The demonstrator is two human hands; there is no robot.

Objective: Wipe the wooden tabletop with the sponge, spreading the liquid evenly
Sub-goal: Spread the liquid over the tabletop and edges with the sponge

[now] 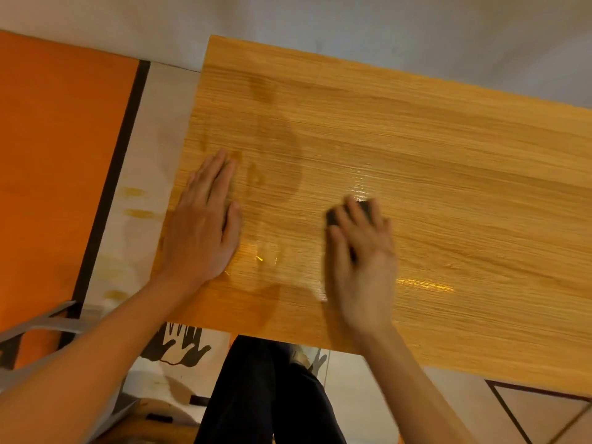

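The wooden tabletop fills the middle and right of the head view. Wet streaks glint on it near its front half. My right hand lies over a dark sponge and presses it onto the wood; its fingers curl round the sponge, and most of the sponge is hidden beneath them. The hand looks blurred. My left hand rests flat on the tabletop near its left edge, fingers straight and together, holding nothing.
An orange panel with a dark border stands left of the table. Pale flooring with stains lies between them. My dark trouser legs show below the table's front edge. A grey strap hangs at the lower left.
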